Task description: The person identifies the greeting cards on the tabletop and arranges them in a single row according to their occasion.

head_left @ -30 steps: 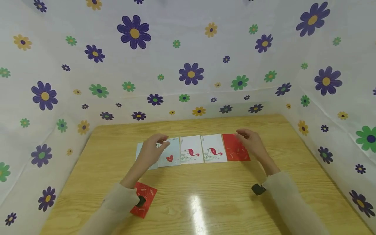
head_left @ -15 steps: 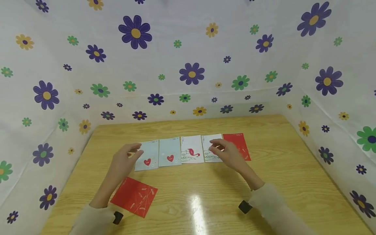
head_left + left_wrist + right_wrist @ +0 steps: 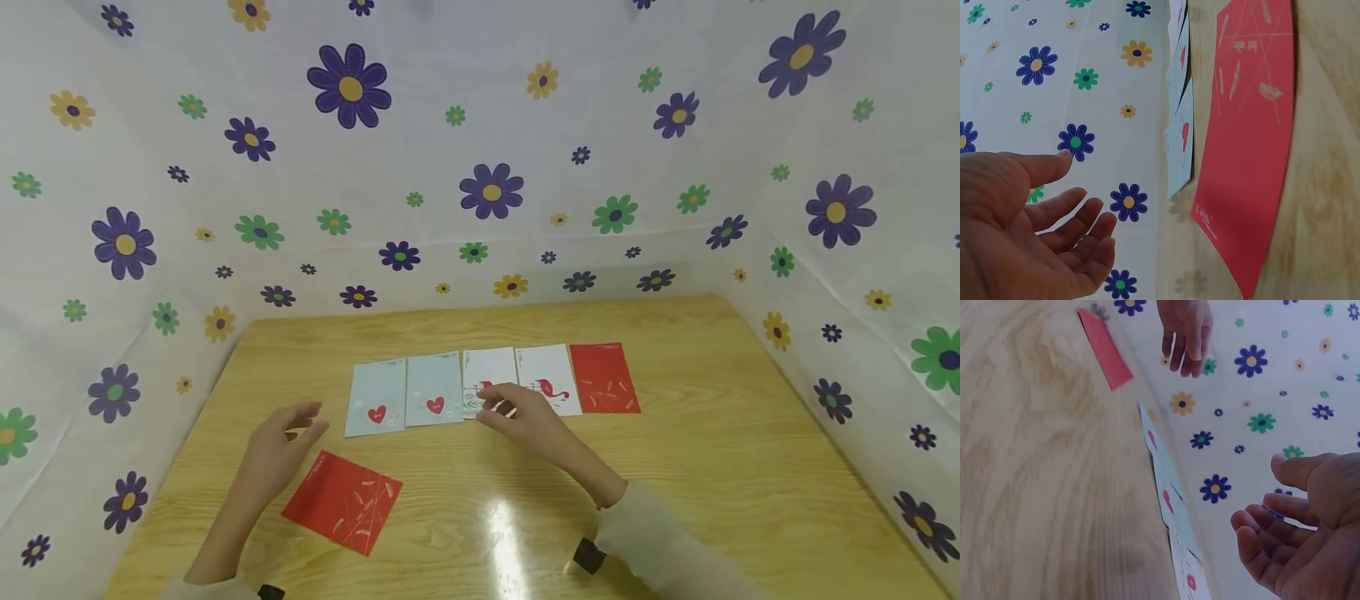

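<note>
Five cards lie side by side in a row on the table in the head view. From the left come two pale blue cards with a red heart (image 3: 375, 387) (image 3: 434, 379), two white flamingo cards (image 3: 487, 360) (image 3: 546, 367) and a red card (image 3: 600, 367). Nearer the person, a separate red card (image 3: 345, 502) lies slanted. My left hand (image 3: 273, 450) hovers just beyond and left of that slanted card, fingers loosely bent, holding nothing. My right hand (image 3: 528, 421) is over the lower part of the flamingo cards, hiding some of one flamingo, and its fingers are relaxed around nothing.
The wooden table (image 3: 720, 467) runs back to a white flowered cloth (image 3: 420, 150) that hangs behind it and on both sides. A dark wrist camera (image 3: 589, 556) sits under the right sleeve (image 3: 660, 542).
Both hands have drawn left and toward the person. The left hand has left the blue cards; the right hand has moved from the row's red card to the flamingo cards. The cards stay put.
</note>
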Available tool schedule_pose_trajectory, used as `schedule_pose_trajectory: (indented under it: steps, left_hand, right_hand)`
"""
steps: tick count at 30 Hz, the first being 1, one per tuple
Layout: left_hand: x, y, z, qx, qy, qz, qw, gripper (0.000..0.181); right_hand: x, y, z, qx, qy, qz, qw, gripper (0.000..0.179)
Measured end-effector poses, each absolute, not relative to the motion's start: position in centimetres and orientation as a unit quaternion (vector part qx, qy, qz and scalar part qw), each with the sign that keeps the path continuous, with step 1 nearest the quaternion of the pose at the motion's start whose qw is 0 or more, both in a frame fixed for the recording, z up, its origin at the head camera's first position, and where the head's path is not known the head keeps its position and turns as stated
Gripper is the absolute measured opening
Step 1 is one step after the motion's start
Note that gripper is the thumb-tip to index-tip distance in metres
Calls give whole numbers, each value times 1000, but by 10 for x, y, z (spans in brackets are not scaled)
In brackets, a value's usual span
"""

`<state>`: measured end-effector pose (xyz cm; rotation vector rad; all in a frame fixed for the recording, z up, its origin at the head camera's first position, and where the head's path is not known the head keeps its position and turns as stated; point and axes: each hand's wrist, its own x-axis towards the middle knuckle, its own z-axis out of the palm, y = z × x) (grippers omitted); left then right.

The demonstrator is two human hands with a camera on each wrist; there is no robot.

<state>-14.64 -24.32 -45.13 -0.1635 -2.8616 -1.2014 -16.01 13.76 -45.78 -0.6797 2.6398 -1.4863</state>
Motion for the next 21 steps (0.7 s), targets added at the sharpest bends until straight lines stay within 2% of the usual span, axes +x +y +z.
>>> schedule_pose_trajectory:
  steps: [12,21]
  left_hand:
    - [-135,-258,-467,8,-928,-357,-108,64]
    - [-126,-256,-471,8,-943,-306,-131,72]
  right_hand:
    - [-151,88,-466,-263,850,-445,98,38]
    - [-152,50,-474,-300,859,-397,121,40]
